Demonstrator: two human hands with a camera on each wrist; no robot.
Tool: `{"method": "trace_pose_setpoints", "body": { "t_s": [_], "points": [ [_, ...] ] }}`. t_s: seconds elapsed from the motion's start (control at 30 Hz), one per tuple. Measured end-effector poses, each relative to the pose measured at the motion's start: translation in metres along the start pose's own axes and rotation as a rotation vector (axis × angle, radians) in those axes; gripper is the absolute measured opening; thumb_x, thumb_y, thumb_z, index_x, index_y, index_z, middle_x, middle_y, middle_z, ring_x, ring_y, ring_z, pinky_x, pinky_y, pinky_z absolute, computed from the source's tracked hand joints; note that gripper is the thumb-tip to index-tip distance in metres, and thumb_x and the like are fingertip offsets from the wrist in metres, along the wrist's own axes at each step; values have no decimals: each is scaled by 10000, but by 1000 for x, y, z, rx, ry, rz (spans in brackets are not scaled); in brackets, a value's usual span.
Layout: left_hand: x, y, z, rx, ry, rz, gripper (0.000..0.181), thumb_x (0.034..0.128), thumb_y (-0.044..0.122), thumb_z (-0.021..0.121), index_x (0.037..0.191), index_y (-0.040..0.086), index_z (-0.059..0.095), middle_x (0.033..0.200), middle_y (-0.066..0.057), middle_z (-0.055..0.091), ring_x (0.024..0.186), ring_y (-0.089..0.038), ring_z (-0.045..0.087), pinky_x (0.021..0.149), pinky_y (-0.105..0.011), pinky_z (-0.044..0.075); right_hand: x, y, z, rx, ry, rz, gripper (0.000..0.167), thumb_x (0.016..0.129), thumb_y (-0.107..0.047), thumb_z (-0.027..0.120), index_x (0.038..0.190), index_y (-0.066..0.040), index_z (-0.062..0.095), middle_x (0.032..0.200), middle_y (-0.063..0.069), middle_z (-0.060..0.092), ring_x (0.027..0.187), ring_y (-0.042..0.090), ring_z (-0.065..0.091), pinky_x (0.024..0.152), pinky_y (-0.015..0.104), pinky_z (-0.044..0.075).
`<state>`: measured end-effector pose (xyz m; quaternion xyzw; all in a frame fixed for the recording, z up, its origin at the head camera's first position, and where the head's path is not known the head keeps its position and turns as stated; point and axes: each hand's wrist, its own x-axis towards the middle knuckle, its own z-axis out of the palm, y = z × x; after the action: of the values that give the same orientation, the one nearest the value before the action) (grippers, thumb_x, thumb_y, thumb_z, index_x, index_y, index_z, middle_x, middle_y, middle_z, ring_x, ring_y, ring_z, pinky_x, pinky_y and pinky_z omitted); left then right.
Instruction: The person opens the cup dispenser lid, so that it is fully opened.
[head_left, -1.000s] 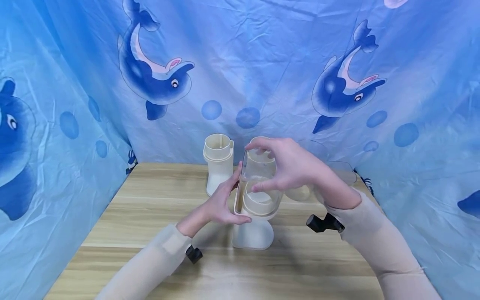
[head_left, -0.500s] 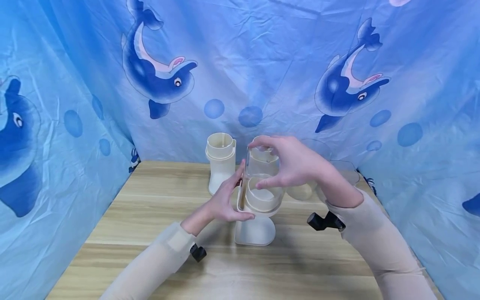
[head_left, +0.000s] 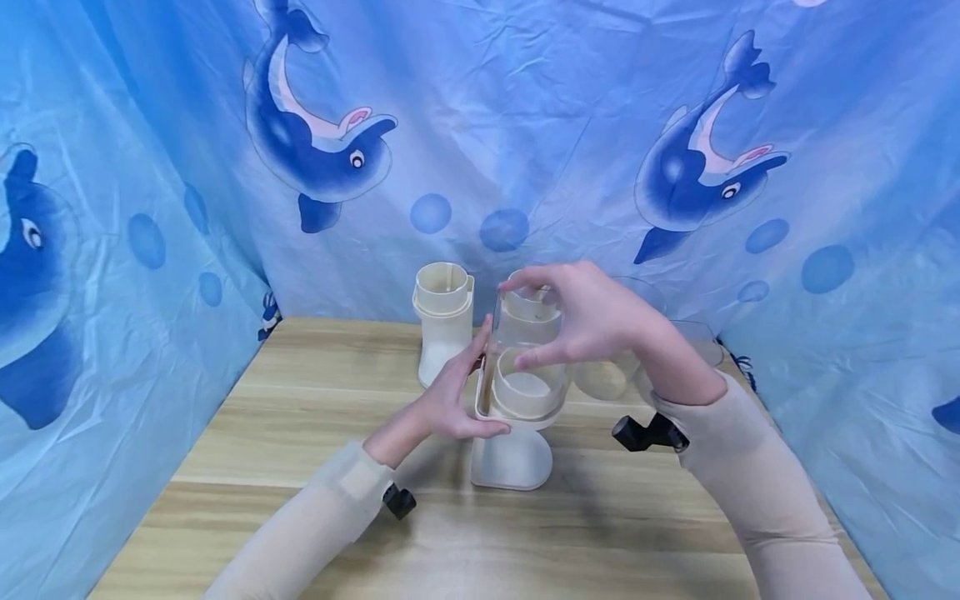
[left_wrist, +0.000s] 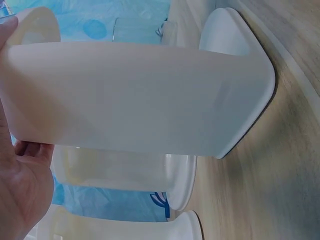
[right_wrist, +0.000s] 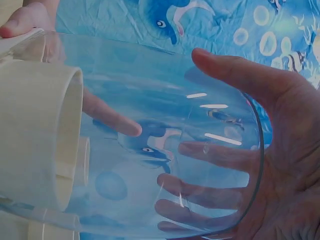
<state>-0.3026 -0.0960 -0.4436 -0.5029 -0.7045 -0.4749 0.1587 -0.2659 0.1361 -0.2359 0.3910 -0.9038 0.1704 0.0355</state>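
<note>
A cream-white stand point(head_left: 512, 460) with a flat rounded foot stands on the table in front of me; a round collar point(right_wrist: 40, 130) rises from its top. Over that collar sits a clear, round-sided container point(right_wrist: 150, 65), upright, its far rim by my right palm. My right hand point(head_left: 596, 321) grips the container near its upper end, thumb on one side and fingers on the other. Lower down, my left hand point(head_left: 450, 404) holds the top of the stand, thumb in front and fingers at the side. In the left wrist view, the stand's plain flat back faces the camera.
Another cream-white stand point(head_left: 444, 333) stands behind on the left. One more stand point(head_left: 531, 308) is partly hidden behind the clear container. Clear containers, one near point(head_left: 602, 379) and one farther right point(head_left: 696, 337), stand at the back right. A blue dolphin-printed curtain point(head_left: 480, 125) surrounds the wooden table point(head_left: 300, 467).
The head view has shifted slightly. Both hands keep the same hold on the stand and the clear container, with no clear movement between the two parts.
</note>
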Motion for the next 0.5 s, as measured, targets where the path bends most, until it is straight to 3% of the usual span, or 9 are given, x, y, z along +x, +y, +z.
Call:
{"method": "trace_pose_setpoints", "body": {
  "t_s": [0.1,0.23,0.33,0.5],
  "points": [
    [-1,0,1,9,15,12,1407,761,396,947,1692,9,-34,1411,-225,622,1299,-374,637,1139,-469,542,-4,-1,1,0,35,-1,930,713,-554,956,1491,-192,597,1425,12,698,1250,265,693,1004,504,595],
    [-2,4,8,11,49,-23,1480,682,267,981,1704,75,-73,1415,-248,620,1308,-386,625,1149,-468,530,-18,8,8,74,128,-22,945,720,-469,982,1515,-167,569,1484,15,658,1262,243,689,1052,486,588],
    [-1,10,15,11,68,-99,1560,614,252,1006,1710,132,-98,1443,-213,614,1339,-349,609,1172,-463,506,-30,20,19,150,185,-55,963,708,-379,1008,1523,-133,559,1521,14,626,1302,249,664,1101,495,560],
    [1,16,19,-42,90,-226,1569,584,223,1009,1721,225,-70,1603,-144,505,1437,-294,547,1221,-466,452,-34,33,36,282,163,-66,985,714,-314,1014,1552,-165,519,1549,41,600,1334,292,660,1080,495,581]
  ]
}}
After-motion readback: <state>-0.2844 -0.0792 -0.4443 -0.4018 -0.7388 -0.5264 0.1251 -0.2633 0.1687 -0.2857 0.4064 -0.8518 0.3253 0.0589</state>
